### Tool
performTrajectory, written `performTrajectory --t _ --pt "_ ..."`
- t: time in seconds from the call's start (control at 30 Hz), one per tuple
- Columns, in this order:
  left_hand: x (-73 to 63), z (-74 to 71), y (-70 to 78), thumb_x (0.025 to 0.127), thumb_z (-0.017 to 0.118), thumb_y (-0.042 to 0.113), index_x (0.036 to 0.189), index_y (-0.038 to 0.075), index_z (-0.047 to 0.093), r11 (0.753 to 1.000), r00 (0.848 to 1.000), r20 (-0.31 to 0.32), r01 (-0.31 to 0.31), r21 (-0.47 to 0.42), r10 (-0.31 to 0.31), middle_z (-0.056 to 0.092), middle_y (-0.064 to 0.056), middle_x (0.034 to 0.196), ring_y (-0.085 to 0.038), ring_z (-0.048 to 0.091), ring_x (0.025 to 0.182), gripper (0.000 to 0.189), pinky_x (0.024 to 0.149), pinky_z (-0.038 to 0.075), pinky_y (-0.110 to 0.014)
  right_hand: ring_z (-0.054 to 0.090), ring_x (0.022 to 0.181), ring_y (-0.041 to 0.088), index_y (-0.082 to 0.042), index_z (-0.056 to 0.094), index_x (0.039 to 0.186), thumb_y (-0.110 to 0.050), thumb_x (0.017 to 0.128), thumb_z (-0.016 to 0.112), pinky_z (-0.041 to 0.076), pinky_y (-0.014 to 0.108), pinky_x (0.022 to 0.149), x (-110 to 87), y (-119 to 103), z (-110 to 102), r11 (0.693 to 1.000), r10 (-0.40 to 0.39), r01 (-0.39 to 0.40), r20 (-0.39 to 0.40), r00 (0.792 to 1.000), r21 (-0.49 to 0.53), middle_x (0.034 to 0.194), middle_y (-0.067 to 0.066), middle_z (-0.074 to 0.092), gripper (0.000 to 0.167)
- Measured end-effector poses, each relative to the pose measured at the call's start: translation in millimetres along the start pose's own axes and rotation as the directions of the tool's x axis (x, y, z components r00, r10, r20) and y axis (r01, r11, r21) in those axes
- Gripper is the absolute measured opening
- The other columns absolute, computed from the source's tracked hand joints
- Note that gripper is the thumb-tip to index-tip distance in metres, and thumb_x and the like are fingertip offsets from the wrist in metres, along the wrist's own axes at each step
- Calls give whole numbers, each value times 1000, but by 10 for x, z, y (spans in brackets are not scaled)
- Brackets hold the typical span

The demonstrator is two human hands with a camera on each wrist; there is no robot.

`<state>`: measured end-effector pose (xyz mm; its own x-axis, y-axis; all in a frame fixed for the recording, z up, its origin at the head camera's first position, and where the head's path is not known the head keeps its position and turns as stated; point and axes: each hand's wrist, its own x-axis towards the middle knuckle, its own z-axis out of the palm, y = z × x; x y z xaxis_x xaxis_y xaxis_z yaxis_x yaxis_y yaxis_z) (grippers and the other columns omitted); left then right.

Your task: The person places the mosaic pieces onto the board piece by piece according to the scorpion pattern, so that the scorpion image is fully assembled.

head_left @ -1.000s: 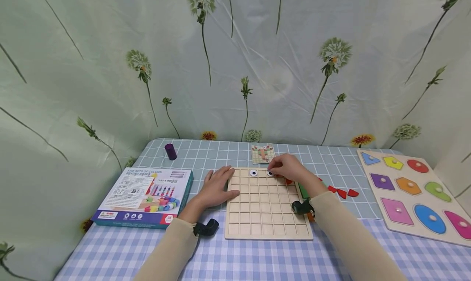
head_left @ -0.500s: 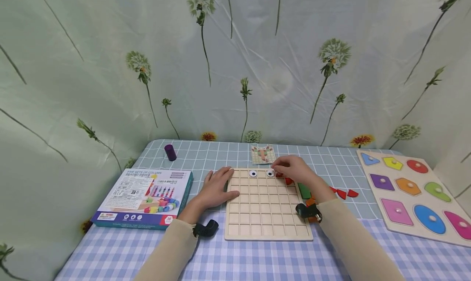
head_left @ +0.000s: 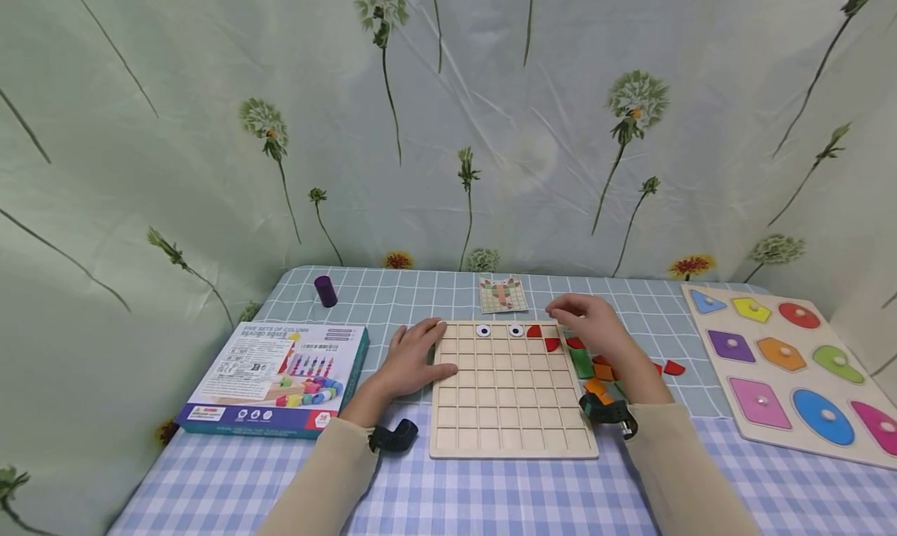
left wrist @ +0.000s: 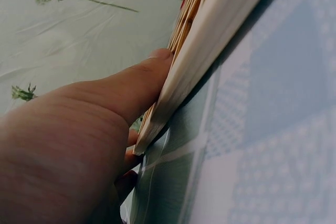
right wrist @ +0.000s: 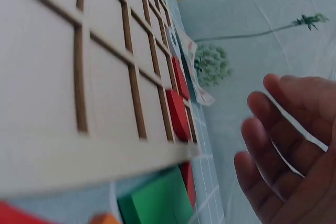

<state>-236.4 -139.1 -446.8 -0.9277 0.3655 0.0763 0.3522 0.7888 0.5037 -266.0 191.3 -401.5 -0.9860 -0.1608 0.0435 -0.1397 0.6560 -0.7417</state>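
Note:
My left hand (head_left: pixel 413 358) rests on the upper left edge of a wooden grid board (head_left: pixel 504 411). Its thumb (left wrist: pixel 152 72) lies against the board's face, and the other fingers stay at the edge, partly hidden. My right hand (head_left: pixel 592 322) hovers past the board's top right corner, fingers loosely bent with nothing between them. Along the top row sit two eye pieces, one on the left (head_left: pixel 483 330) and one on the right (head_left: pixel 516 330). Beside the right eye is a red quarter-round piece (head_left: pixel 534 331), with another red piece (head_left: pixel 552 344) diagonally below it.
Green (head_left: pixel 581 363), orange (head_left: pixel 596 386) and red pieces (head_left: pixel 674 368) lie right of the board, partly under my right arm. A pattern card (head_left: pixel 503 294) lies behind it. A boxed bead set (head_left: pixel 273 376), a purple cylinder (head_left: pixel 325 290) and a shape puzzle (head_left: pixel 778 364) stand farther out.
My right hand has let go of the right eye piece and moved right, off the board. The red pieces there now show fully. My left hand has stayed put.

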Motion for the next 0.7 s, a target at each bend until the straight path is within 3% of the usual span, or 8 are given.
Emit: performTrajectory --t 0.13,0.33,0.7 --pt "1 -3 10 90 72 41 154 9 39 1000 1000 -6 0 -10 0 36 -15 160 -35 31 150 79 122 10 -62 57 107 30 -8 69 119 -23 101 59 53 41 89 -23 62 -58 998 32 -33 -19 999 -60 120 15 67 26" --pt "1 -1 15 90 72 41 154 10 39 1000 1000 2 2 -7 -2 35 -14 160 -35 31 150 79 123 9 -61 57 105 30 -8 68 121 -21 97 64 53 34 81 -48 176 -122 991 76 -71 39 996 -115 125 18 64 28" --pt "-6 4 14 90 72 41 154 9 38 1000 1000 -3 -2 -12 2 35 -14 161 -35 30 150 79 123 9 -62 59 99 28 -5 69 120 -19 94 69 55 40 87 -86 354 -154 990 67 -51 121 990 -135 119 19 67 29"
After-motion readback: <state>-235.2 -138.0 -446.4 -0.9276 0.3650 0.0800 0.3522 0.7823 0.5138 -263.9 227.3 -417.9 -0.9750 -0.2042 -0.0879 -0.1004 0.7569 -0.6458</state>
